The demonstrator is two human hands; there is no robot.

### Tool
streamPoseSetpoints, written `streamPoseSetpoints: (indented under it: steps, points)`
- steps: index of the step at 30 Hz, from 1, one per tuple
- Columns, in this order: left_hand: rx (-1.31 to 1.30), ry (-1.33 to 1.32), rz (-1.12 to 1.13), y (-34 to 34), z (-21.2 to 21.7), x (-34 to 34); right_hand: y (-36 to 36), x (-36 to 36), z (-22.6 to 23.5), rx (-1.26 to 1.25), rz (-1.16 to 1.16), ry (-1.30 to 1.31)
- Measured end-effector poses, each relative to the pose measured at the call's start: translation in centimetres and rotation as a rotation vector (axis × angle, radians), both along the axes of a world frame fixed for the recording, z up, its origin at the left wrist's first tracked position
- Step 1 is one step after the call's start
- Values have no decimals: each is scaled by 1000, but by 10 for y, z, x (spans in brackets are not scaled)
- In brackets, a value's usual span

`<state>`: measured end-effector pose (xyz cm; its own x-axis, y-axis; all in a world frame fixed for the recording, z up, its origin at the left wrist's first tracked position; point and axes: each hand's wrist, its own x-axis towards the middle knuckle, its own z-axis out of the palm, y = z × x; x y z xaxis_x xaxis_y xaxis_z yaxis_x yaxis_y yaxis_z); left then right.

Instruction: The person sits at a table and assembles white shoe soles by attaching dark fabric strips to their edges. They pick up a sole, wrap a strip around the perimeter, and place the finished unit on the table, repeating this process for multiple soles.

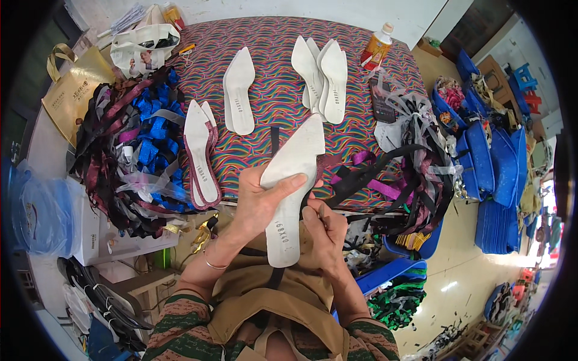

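Note:
My left hand point(256, 201) grips a white pointed insole point(284, 237) across its middle, thumb on top and fingers beneath. The insole is held over the table's near edge, point away from me. At its right edge my right hand point(325, 231) is closed in a pinch on a dark strip that follows the edge; most of the strip is hidden by fingers and insole. A black band point(275, 139) shows beyond the insole. To the left lies a pair of insoles with maroon edging point(203, 162). Farther back are plain white insoles point(239, 90) and another overlapping group point(325, 81).
Tangled ribbons in blue and maroon point(141, 150) heap at the table's left. Black and purple strips point(385, 180) lie at its right, near a phone point(382, 99) and a drink bottle point(377, 47). Blue bins point(490, 156) stand on the right floor; a gold bag point(75, 90) stands far left.

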<state>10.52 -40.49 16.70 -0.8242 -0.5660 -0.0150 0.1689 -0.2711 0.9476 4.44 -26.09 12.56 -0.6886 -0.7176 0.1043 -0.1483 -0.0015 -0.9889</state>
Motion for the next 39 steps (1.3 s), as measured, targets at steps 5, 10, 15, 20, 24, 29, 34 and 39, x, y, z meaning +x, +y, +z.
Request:
streamPoseSetpoints:
  steps: [5,10,15,20,24,29,34,39]
  points:
    - [289,111,-122,0,8,-9,-19,-9,15,-85,-133,21]
    - [461,51,30,33,-23,-5,-32,-31,16,-110,-144,-103]
    - [385,85,-4,16,-4,-8,-11,-20,6,-37,-48,598]
    - [305,96,-128,2,0,-1,6,-20,3,-77,-84,545]
    - [518,174,-291,13,-9,2,-8,-36,44,-150,-147,-159]
    - [284,23,-342,16,-14,1,-16,-40,40,-231,-83,-151]
    - [153,-71,-295,1,-1,7,-21,-47,12,-223,23,-3]
    - [181,76,23,-19,19,8,3,-38,10,21,193,383]
